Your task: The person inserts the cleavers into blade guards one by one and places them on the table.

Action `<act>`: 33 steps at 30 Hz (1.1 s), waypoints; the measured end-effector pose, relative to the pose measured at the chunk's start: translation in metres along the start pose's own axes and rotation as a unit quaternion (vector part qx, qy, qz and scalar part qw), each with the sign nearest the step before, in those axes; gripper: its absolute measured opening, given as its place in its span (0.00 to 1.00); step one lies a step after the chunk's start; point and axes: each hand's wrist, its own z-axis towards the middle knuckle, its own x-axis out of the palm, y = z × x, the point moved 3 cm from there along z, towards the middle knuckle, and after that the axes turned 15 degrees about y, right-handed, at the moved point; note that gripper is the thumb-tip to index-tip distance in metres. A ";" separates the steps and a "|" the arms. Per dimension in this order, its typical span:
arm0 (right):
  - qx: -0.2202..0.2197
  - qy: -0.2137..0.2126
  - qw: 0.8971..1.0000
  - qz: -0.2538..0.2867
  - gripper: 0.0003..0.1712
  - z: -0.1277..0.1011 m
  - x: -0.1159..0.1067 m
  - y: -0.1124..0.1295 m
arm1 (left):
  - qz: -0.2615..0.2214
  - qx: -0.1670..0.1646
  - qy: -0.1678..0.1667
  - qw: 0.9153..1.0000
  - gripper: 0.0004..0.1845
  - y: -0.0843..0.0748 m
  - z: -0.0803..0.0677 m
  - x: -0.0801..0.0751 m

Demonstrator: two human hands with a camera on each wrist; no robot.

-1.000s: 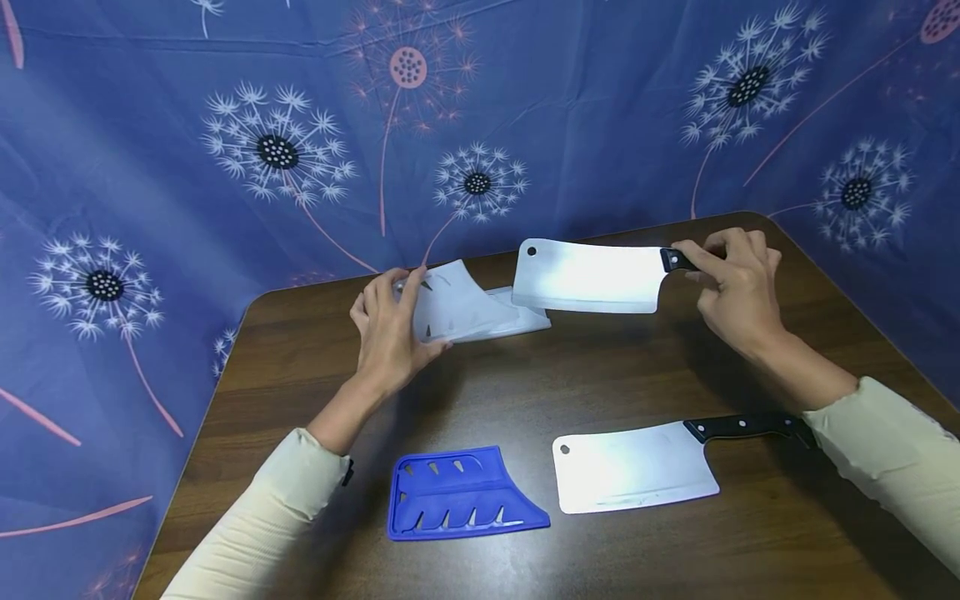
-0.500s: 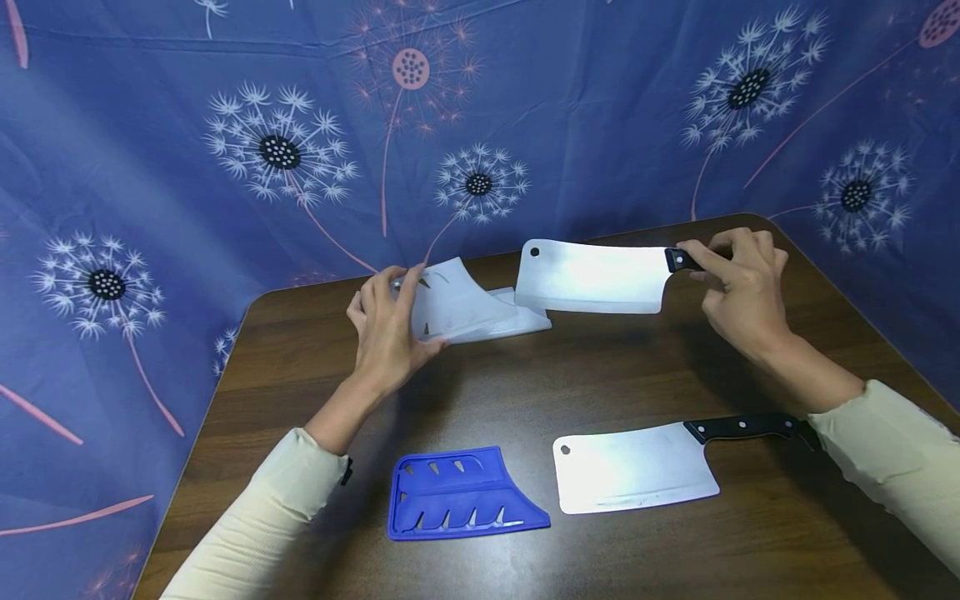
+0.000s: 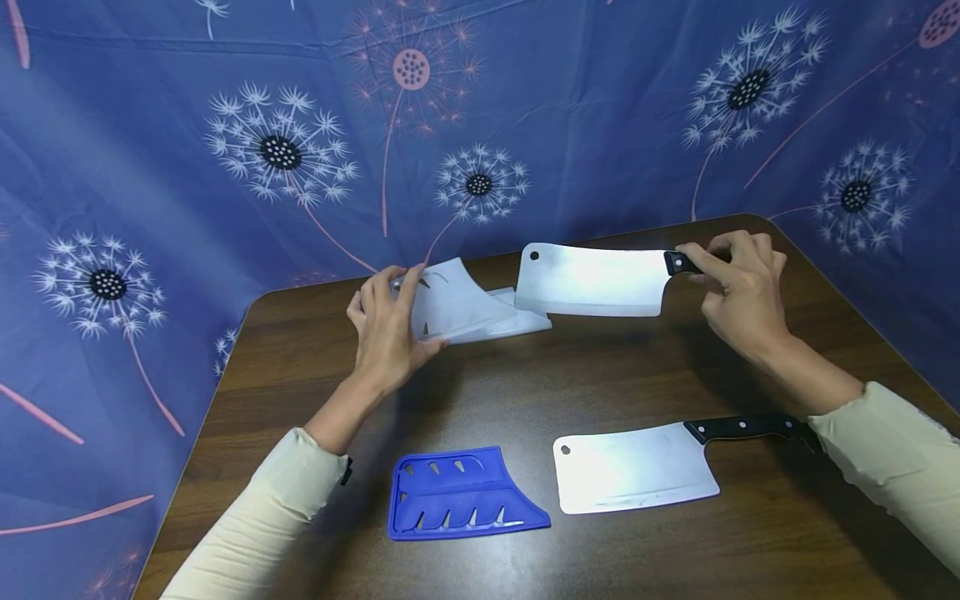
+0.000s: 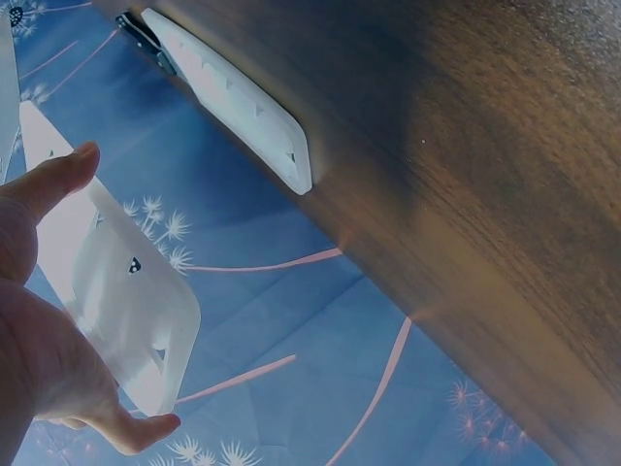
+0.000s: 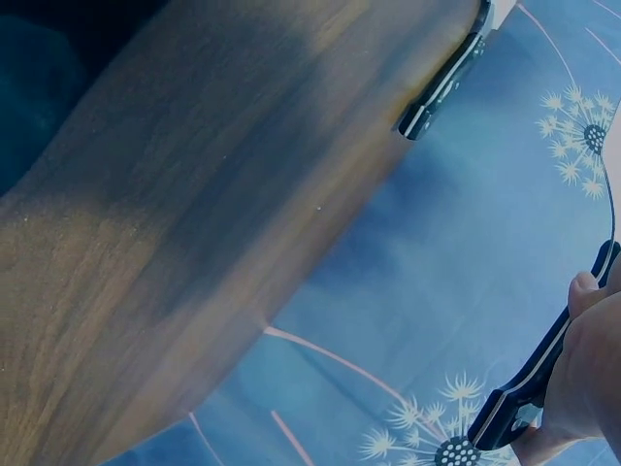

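Note:
In the head view, my left hand [image 3: 386, 329] holds a whitish translucent blade sheath [image 3: 461, 302] above the far left of the table, thumb and fingers at its edges. My right hand [image 3: 742, 287] grips the black handle [image 5: 543, 359] of a cleaver [image 3: 592, 280], its broad blade level and pointing left toward the sheath. Behind these, a second white sheath [image 4: 233, 102] rests near the back edge, a black handle [image 4: 146, 44] at its far end. Most of that handle is hidden in the head view. Whether the raised blade and sheath touch, I cannot tell.
Nearer on the brown table [image 3: 480, 400] lies a blue slotted blade sheath [image 3: 465, 493]. Another cleaver [image 3: 637, 468] sits to its right, black handle toward my right sleeve [image 3: 885, 442]. A blue dandelion-print cloth [image 3: 585, 100] hangs behind the table.
The cleaver in my right hand has shifted very slightly right, then a little downward. My left hand and its sheath have barely moved; the things on the table stay put.

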 end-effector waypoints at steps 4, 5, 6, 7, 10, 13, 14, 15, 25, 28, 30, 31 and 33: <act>0.000 0.001 1.000 0.000 0.40 -0.001 0.001 0.000 | 0.001 -0.001 0.003 1.000 0.56 0.000 0.000 0.001; 0.000 0.002 1.000 0.001 0.40 -0.001 0.001 0.000 | 0.001 -0.002 0.004 1.000 0.56 0.000 0.000 0.001; 0.000 0.002 1.000 0.001 0.41 -0.002 0.001 0.000 | 0.002 -0.002 0.005 1.000 0.55 0.000 0.000 0.001; -0.001 0.002 1.000 0.001 0.41 -0.002 0.002 0.000 | 0.003 -0.003 0.006 1.000 0.55 0.000 0.000 0.001; -0.004 0.002 1.000 -0.001 0.41 -0.003 0.002 -0.001 | 0.005 -0.002 0.008 1.000 0.56 0.000 0.001 0.001; -0.009 -0.003 1.000 -0.002 0.41 -0.004 0.003 0.000 | 0.006 0.001 0.009 1.000 0.56 -0.002 0.001 0.002; -0.011 -0.002 1.000 -0.004 0.41 -0.004 0.004 0.001 | 0.006 0.003 0.009 1.000 0.57 -0.003 0.001 0.002; -0.016 -0.001 1.000 -0.006 0.42 -0.004 0.005 0.003 | 0.005 0.007 0.008 1.000 0.57 -0.004 0.002 0.003; -0.071 -0.012 0.997 -0.039 0.42 0.003 0.007 0.022 | 0.019 0.037 -0.002 0.999 0.56 -0.015 0.010 0.003; -0.048 -0.039 0.998 -0.028 0.40 0.004 0.001 0.017 | 0.020 0.032 -0.002 0.999 0.56 -0.014 0.009 0.002; -0.033 -0.049 0.998 -0.025 0.39 0.004 -0.002 0.013 | 0.017 0.030 -0.001 0.999 0.56 -0.012 0.009 0.002; -0.027 -0.051 0.998 -0.024 0.39 0.004 -0.003 0.012 | 0.017 0.030 -0.001 0.999 0.56 -0.012 0.008 0.002; -0.021 -0.050 0.998 -0.024 0.38 0.003 -0.004 0.009 | 0.017 0.029 -0.002 0.999 0.56 -0.011 0.008 0.001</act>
